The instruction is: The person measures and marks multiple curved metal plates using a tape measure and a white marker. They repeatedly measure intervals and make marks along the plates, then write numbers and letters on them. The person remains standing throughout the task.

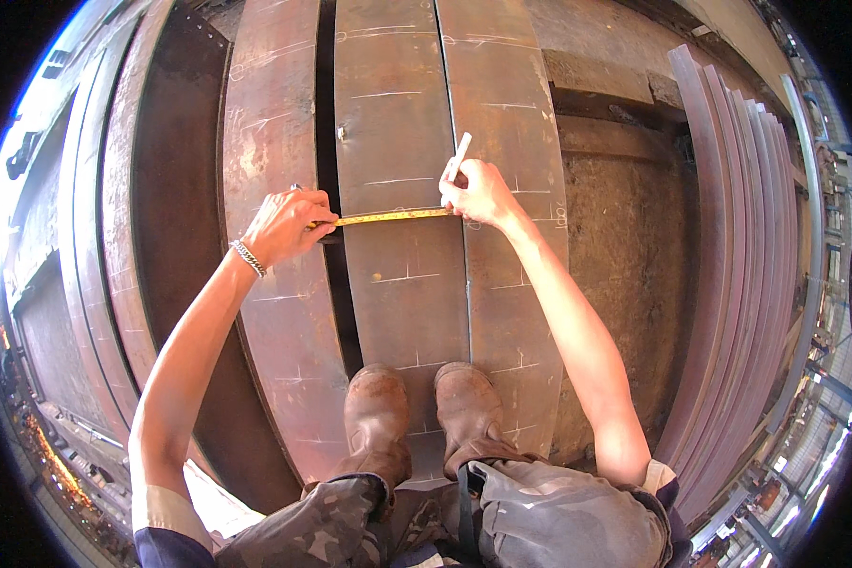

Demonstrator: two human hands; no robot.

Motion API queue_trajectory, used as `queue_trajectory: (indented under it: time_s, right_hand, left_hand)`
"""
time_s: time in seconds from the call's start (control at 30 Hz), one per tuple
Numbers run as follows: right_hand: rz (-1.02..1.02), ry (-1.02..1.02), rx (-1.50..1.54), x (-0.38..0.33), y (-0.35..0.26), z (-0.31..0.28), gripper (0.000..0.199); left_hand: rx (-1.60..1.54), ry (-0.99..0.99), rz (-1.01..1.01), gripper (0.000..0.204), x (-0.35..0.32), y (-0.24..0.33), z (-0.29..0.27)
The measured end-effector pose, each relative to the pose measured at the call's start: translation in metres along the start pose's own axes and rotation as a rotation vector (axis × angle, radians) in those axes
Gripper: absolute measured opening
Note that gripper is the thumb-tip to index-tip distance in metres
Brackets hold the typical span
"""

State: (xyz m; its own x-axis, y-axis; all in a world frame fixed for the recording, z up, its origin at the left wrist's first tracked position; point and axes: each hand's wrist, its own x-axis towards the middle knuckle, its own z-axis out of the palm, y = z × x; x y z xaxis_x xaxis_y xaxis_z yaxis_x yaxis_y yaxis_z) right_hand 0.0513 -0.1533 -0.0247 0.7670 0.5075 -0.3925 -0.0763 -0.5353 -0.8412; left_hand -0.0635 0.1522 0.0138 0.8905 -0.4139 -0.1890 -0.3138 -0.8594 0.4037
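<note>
A yellow measuring tape (395,217) lies stretched across the middle steel beam (402,317), over its brown face. My left hand (292,225) pinches one end of the tape near the dark gap on the beam's left. At the seam on the right, my right hand (481,194) grips a white marker (460,154), possibly chalk, that points up and away. Its fingers rest at the tape's other end. White cross-shaped marks (408,276) run along the beam, above and below the tape.
My brown boots (377,412) stand on the beams below the tape. Similar marked beams lie at left (279,123) and right (506,114). Dark gaps separate some of them. A stack of long steel bars (738,237) rests at far right. Sparks (52,454) glow at lower left.
</note>
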Motion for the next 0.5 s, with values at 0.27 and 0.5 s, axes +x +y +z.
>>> queue_trajectory:
  time_s: [0.27, 0.5]
  right_hand:
    - [-0.018, -0.071, -0.073, 0.0084, 0.0082, -0.0017, 0.022]
    - [-0.033, -0.061, -0.129, 0.0077, 0.0057, 0.0006, 0.019]
  left_hand:
    - [-0.007, -0.036, -0.025, 0.015, 0.0011, 0.0012, -0.0007]
    - [-0.010, -0.037, -0.036, 0.014, 0.0010, 0.0026, -0.0014]
